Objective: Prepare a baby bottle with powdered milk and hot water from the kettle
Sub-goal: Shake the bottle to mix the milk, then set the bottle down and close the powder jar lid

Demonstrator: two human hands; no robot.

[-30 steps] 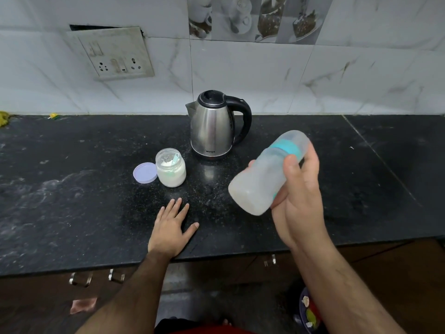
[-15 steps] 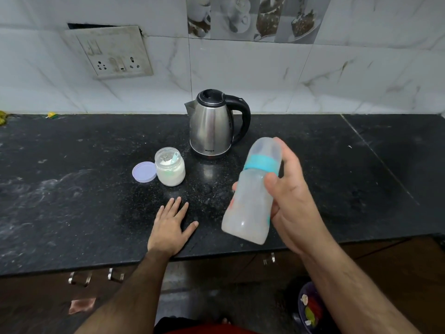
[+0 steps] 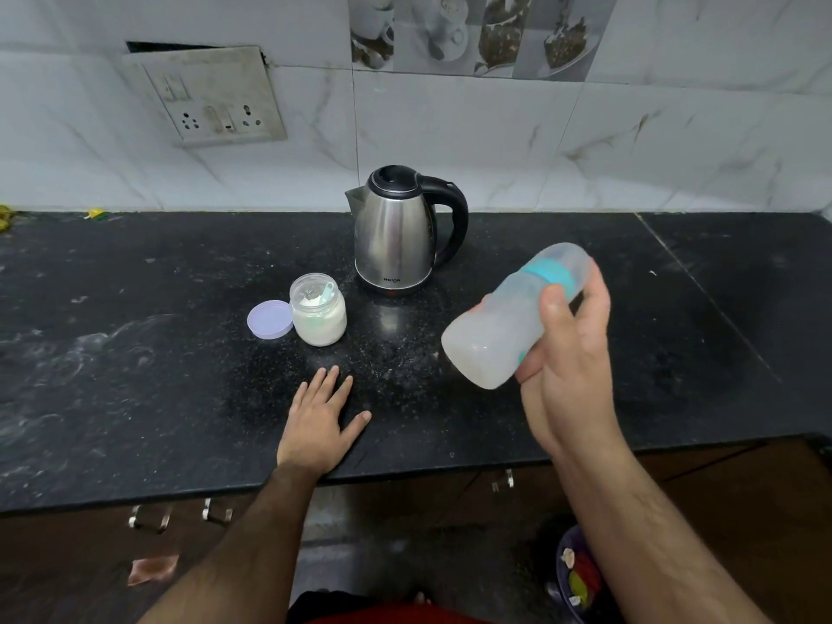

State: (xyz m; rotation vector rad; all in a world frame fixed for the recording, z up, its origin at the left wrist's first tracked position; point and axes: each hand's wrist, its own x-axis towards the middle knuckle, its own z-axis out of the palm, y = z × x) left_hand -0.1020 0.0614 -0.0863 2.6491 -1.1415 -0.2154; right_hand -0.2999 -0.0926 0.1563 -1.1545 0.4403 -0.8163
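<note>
Black speckled stone table [image 3: 135,362] against a marbled tile wall [image 3: 495,141]. Steel kettle [image 3: 396,236] stands at the rear; open powder jar [image 3: 318,315] touches its lilac lid [image 3: 270,319]. Left hand [image 3: 317,421] lies flat, released. Right hand [image 3: 569,353] grasps the tilted baby bottle [image 3: 504,322] above the table, right of the kettle.

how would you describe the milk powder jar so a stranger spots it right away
Start at the steel kettle standing by the wall on the black counter. Just in front of it to the left stands the jar, small, clear and open, with white powder and a scoop inside. Its lilac lid lies flat against its left side.
</note>
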